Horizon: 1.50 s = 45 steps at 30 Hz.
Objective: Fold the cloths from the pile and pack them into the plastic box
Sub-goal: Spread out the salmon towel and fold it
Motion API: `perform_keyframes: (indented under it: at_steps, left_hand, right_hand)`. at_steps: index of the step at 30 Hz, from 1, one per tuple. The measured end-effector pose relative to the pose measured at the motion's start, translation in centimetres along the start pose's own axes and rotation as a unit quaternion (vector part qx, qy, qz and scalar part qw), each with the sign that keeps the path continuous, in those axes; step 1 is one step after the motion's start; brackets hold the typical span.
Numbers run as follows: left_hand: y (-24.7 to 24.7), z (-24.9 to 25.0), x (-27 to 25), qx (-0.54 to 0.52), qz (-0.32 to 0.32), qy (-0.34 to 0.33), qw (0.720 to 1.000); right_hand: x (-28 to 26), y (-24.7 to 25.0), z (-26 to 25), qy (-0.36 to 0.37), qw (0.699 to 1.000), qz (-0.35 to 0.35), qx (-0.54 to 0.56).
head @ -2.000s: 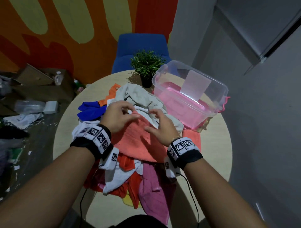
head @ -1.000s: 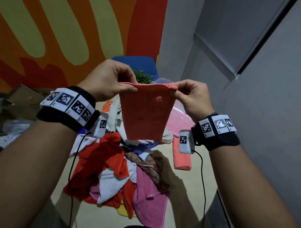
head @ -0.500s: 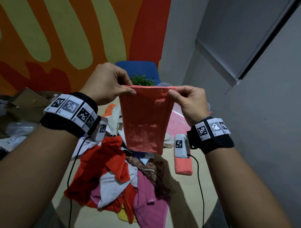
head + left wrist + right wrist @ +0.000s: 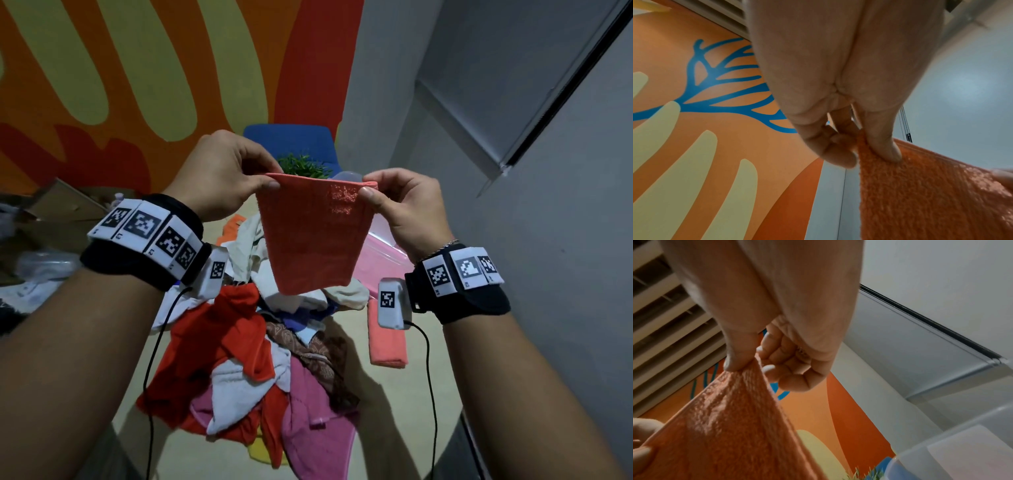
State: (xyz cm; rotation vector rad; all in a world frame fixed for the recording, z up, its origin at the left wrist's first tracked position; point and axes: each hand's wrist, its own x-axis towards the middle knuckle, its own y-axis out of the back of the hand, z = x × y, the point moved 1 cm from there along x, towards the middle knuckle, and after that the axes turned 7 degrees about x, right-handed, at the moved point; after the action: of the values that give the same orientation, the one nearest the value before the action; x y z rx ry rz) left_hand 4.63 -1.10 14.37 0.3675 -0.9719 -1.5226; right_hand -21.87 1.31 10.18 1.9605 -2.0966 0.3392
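Note:
A coral terry cloth (image 4: 313,240) hangs in the air above the pile, held up by its two top corners. My left hand (image 4: 226,174) pinches the left corner between thumb and fingers, as the left wrist view shows (image 4: 875,146). My right hand (image 4: 404,205) pinches the right corner (image 4: 744,368). The cloth (image 4: 931,194) hangs flat and faces me. Below lies the pile of mixed cloths (image 4: 253,370) in red, white, pink and brown. The plastic box (image 4: 380,253) with a pink inside is mostly hidden behind the cloth and my right hand.
A folded coral cloth (image 4: 387,339) lies on the round table (image 4: 387,411) right of the pile. A small potted plant (image 4: 303,166) and a blue chair (image 4: 287,140) stand beyond the table. Cardboard and clutter (image 4: 51,212) lie on the floor at the left.
Both hands lifted the coral cloth off the pile and hold it up by its top edge. Over the last half second it has barely shifted; the hands sit slightly wider apart.

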Motion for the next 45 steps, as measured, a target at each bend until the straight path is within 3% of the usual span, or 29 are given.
perform_keyframes:
  at_steps: [5,13,19,22,25,28,31,33,34,37,39,40,42,43,45]
  left_hand:
    - [-1.6,-1.3,-0.3,-0.051,-0.006,0.026,0.998]
    - [-4.3,-3.2,1.3,-0.088,0.062,0.059,0.992]
    - [-0.9,0.2,0.5,-0.218,0.052,-0.002,0.975]
    - [-1.1,-0.6,-1.0,-0.238,-0.053,0.025,0.969]
    - [-4.4,-3.5,-3.5,-0.144,-0.261,0.043,0.953]
    - [-9.6,-6.7,-7.5,-0.06,-0.464,0.079,0.88]
    - [-13.1,-8.2,-11.2,-0.092,-0.565,0.143,0.808]
    - [-13.9,-9.1,-11.9,-0.111,-0.563,0.176,0.8]
    - [-14.2,-9.6,-11.8,-0.123,-0.539,0.184,0.812]
    - [-14.7,-10.5,-10.4,-0.159,-0.378,0.185,0.893]
    - [-15.3,-10.9,-9.9,-0.223,-0.287,0.223,0.904]
    - [-15.8,-11.2,-9.9,-0.256,-0.283,0.241,0.892]
    - [-17.2,-12.2,-10.4,-0.267,-0.337,0.259,0.865]
    - [-17.8,-12.9,-10.7,-0.232,-0.36,0.251,0.868]
    - [-18.8,-13.7,-10.8,-0.167,-0.343,0.239,0.893]
  right_hand:
    - [-0.9,0.0,0.2,-0.05,0.997,-0.029,-0.057]
    - [0.3,-1.2,1.8,-0.035,0.991,0.002,-0.127]
    - [0.5,-1.3,-1.6,0.01,1.0,0.006,-0.026]
    - [-1.1,-1.2,-1.3,-0.02,0.999,-0.022,-0.012]
    - [-4.5,-1.2,2.9,-0.14,0.984,-0.102,-0.051]
    - [-9.0,-1.4,8.2,-0.309,0.912,-0.237,-0.127]
    - [-12.3,-2.0,11.3,-0.393,0.851,-0.309,-0.162]
    - [-13.1,-1.8,12.4,-0.419,0.844,-0.3,-0.149]
    - [-13.2,-1.6,12.8,-0.423,0.847,-0.286,-0.144]
    - [-12.6,-0.4,14.2,-0.402,0.885,-0.192,-0.14]
    - [-11.7,0.1,16.0,-0.37,0.911,-0.115,-0.139]
    - [-11.2,0.2,16.8,-0.35,0.921,-0.087,-0.149]
    - [-10.4,0.3,18.6,-0.334,0.926,-0.052,-0.17]
    - [-10.1,0.1,19.1,-0.336,0.925,-0.043,-0.172]
    - [-9.6,-0.4,19.8,-0.337,0.923,-0.037,-0.181]
